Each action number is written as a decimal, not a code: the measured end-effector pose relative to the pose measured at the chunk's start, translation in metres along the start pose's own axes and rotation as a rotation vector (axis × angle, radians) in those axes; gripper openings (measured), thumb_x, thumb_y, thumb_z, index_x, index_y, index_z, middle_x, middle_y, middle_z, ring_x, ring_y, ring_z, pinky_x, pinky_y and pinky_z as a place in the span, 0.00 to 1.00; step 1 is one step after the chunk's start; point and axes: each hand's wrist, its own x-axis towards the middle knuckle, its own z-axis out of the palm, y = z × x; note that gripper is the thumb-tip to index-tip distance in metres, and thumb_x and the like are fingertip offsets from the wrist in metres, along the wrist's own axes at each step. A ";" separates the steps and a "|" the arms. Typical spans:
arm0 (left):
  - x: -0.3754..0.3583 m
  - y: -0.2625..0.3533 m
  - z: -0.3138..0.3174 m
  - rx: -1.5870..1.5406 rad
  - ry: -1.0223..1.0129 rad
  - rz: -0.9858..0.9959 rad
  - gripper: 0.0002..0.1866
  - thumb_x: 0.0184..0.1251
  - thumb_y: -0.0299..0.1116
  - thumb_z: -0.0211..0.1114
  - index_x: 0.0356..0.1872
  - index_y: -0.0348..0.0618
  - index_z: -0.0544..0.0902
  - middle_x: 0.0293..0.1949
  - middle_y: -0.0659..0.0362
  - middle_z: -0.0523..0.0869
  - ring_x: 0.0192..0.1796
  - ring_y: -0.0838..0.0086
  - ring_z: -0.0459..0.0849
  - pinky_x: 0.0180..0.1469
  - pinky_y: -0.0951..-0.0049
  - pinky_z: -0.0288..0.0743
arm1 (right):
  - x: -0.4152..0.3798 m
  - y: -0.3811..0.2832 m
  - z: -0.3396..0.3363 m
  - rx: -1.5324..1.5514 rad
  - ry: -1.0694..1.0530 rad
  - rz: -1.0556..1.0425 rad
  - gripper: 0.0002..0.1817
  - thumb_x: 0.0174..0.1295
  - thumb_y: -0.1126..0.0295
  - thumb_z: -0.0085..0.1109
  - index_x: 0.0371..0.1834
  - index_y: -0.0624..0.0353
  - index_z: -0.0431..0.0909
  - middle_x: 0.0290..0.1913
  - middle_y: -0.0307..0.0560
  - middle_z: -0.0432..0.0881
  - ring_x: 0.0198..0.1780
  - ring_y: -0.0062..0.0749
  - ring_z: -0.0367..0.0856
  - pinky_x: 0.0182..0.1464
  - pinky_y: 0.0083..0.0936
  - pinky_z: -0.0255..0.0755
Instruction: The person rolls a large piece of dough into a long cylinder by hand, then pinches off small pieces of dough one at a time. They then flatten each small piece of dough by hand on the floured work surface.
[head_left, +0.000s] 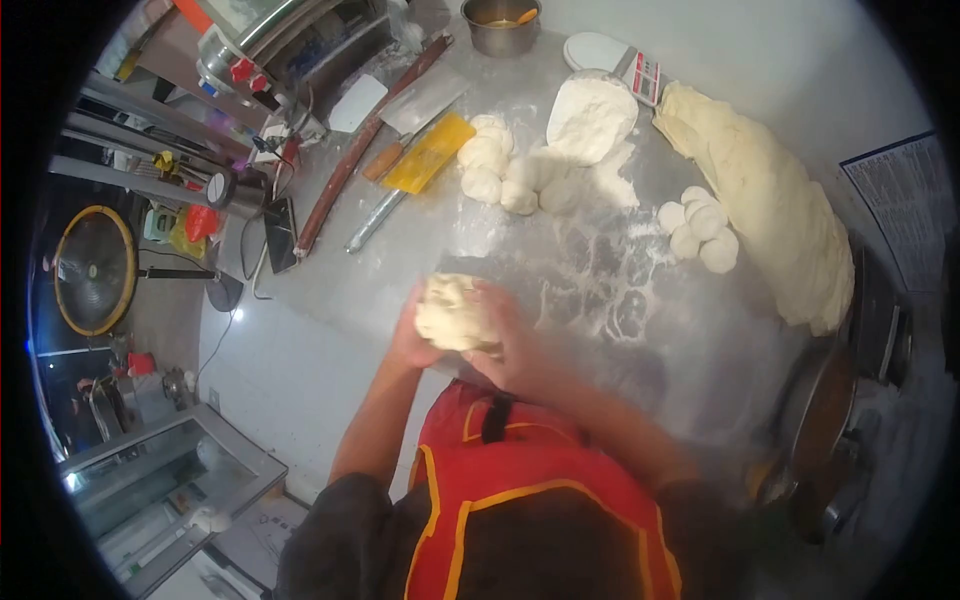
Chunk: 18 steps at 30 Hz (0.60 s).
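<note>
A lump of pale dough point(447, 312) is held between both hands, above the near edge of the metal worktop point(400, 255). My left hand point(411, 338) grips its left side from below. My right hand point(512, 345) is against its right side, slightly smeared by motion, and some of its fingers are hidden. Beyond the hands, a cluster of dough balls point(485, 165) lies beside a yellow scraper point(432, 153). More small dough balls point(700, 228) sit on the right, next to a long, large mass of dough point(770, 190).
A heap of flour point(592, 118) lies near a white kitchen scale point(612, 60) and a metal pot point(500, 28). On the left are a long rolling pin point(345, 180), a metal rod point(376, 220), a broad blade point(425, 103) and a phone point(281, 235). A round pan point(815, 410) stands at right.
</note>
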 end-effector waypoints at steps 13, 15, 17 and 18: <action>-0.041 0.028 -0.087 -0.594 0.081 0.016 0.29 0.76 0.53 0.41 0.63 0.40 0.71 0.61 0.48 0.76 0.64 0.51 0.74 0.68 0.46 0.64 | -0.029 0.102 0.010 -1.002 -0.457 0.043 0.33 0.68 0.55 0.49 0.74 0.55 0.58 0.73 0.49 0.61 0.76 0.45 0.54 0.75 0.58 0.40; -0.034 0.024 -0.072 -0.586 0.169 -0.025 0.28 0.75 0.52 0.43 0.61 0.40 0.73 0.59 0.49 0.78 0.63 0.53 0.75 0.68 0.47 0.65 | -0.037 0.172 -0.014 -1.050 0.000 0.158 0.31 0.68 0.56 0.50 0.73 0.54 0.61 0.71 0.53 0.64 0.75 0.47 0.56 0.73 0.64 0.41; -0.017 0.020 -0.064 -0.591 0.126 -0.119 0.26 0.75 0.51 0.44 0.58 0.40 0.75 0.57 0.50 0.80 0.61 0.55 0.77 0.67 0.49 0.67 | -0.026 0.153 -0.050 -1.177 0.151 0.279 0.32 0.68 0.58 0.50 0.74 0.55 0.59 0.74 0.54 0.60 0.76 0.48 0.53 0.74 0.60 0.41; -0.007 0.016 -0.058 -0.602 0.107 -0.154 0.25 0.75 0.49 0.45 0.57 0.41 0.76 0.56 0.50 0.81 0.60 0.56 0.78 0.66 0.51 0.69 | -0.018 0.141 -0.050 -1.053 0.166 0.282 0.32 0.69 0.58 0.49 0.74 0.56 0.57 0.75 0.55 0.57 0.77 0.47 0.51 0.75 0.56 0.40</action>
